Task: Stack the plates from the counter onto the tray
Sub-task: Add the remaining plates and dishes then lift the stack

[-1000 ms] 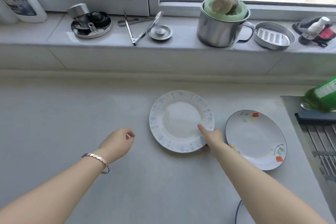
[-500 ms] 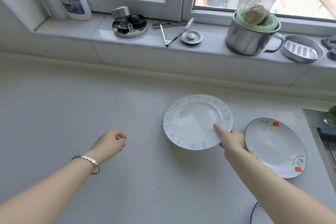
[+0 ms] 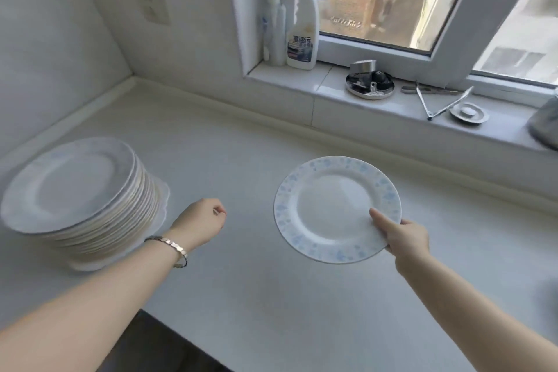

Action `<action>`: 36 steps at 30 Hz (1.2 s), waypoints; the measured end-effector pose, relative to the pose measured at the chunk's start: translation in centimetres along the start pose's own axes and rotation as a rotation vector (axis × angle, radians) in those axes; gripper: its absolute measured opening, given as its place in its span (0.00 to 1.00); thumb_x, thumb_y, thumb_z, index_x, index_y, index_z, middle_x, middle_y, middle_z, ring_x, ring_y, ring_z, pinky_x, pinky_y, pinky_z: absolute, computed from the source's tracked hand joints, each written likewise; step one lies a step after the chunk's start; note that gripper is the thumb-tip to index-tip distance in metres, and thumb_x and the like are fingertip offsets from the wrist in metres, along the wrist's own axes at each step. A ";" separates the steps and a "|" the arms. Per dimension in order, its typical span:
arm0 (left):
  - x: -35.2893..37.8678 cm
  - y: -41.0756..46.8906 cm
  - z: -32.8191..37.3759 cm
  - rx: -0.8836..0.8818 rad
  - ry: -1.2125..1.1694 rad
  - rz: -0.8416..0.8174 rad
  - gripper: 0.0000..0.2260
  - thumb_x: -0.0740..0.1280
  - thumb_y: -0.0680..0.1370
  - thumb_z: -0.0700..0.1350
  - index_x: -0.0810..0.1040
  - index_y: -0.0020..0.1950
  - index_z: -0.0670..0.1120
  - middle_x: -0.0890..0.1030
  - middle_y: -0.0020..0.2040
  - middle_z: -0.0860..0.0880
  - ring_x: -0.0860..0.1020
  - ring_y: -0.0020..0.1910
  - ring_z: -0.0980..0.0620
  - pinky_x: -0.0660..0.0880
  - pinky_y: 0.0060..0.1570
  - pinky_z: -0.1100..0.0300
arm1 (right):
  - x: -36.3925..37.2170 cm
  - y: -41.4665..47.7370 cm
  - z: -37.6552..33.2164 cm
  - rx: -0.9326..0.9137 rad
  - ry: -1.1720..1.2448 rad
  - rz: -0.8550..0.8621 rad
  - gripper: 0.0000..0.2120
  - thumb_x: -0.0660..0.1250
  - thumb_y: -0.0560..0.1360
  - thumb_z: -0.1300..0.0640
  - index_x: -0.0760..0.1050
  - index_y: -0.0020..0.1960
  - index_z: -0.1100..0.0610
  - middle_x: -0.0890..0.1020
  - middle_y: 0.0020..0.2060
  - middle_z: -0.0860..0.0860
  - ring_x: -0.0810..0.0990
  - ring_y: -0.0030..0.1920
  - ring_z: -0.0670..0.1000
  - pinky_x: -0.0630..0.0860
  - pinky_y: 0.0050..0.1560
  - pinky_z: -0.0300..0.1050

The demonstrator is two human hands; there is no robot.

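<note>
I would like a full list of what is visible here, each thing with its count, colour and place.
pile of plates: one, white, counter's left end, on white tray
plate: one, white with blue specks, held over the counter
bottles: two, white, windowsill's left end
metal dish: one, silver, windowsill
tongs: one, silver, windowsill
sink plug: one, silver, beside tongs
socket: one, white, wall
left hand: one, loosely curled, empty, bracelet on wrist
right hand: one, grips the plate's rim
</note>
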State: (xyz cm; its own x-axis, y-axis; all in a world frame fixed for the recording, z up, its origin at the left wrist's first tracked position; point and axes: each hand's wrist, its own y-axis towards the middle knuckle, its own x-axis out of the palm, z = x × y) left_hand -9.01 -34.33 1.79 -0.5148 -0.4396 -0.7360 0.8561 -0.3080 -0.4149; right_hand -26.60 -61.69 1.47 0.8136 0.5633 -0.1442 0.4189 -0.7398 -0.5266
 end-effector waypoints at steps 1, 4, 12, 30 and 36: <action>-1.9 -0.2 -1.4 0.005 0.007 0.021 0.10 0.58 0.75 0.40 0.75 0.37 0.49 0.84 0.43 0.44 0.83 0.46 0.41 0.78 0.41 0.52 | 2.3 -1.1 -0.2 0.002 0.009 -0.014 0.10 0.74 0.68 0.58 0.77 0.37 0.63 0.77 0.31 0.54 0.76 0.38 0.55 0.77 0.50 0.52; -7.7 -0.6 -5.9 0.034 0.033 0.086 0.10 0.59 0.75 0.39 0.77 0.38 0.49 0.84 0.45 0.42 0.82 0.46 0.41 0.78 0.48 0.50 | 9.2 -4.8 -0.8 0.017 0.052 -0.071 0.13 0.74 0.69 0.57 0.72 0.32 0.59 0.74 0.29 0.52 0.72 0.24 0.48 0.72 0.23 0.32; -20.4 -1.6 -18.5 -0.083 0.082 0.333 0.07 0.60 0.76 0.42 0.73 0.42 0.52 0.84 0.50 0.46 0.80 0.51 0.44 0.76 0.53 0.55 | 26.5 -12.5 -2.7 0.023 0.082 -0.304 0.13 0.73 0.70 0.58 0.71 0.32 0.59 0.73 0.29 0.53 0.71 0.23 0.47 0.65 0.15 0.28; -24.4 -0.1 -27.2 -0.193 0.030 0.352 0.07 0.58 0.78 0.46 0.72 0.41 0.53 0.83 0.44 0.49 0.81 0.45 0.45 0.75 0.44 0.57 | 42.2 -14.4 0.1 -0.130 -0.252 -0.392 0.13 0.71 0.71 0.56 0.72 0.32 0.58 0.74 0.27 0.53 0.72 0.28 0.52 0.70 0.25 0.40; -24.8 0.9 -27.4 -0.184 0.008 0.339 0.07 0.58 0.78 0.44 0.73 0.44 0.52 0.83 0.45 0.48 0.81 0.45 0.45 0.76 0.46 0.56 | 44.0 -14.9 1.7 -0.269 -0.351 -0.278 0.09 0.64 0.75 0.52 0.71 0.47 0.58 0.68 0.52 0.54 0.73 0.46 0.56 0.70 0.54 0.46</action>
State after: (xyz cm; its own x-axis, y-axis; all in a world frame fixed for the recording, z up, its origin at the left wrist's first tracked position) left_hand 5.79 -0.56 5.03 -0.2013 -0.4836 -0.8519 0.9717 0.0110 -0.2359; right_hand 2.27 -25.32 1.56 0.4919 0.8072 -0.3262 0.7261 -0.5871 -0.3579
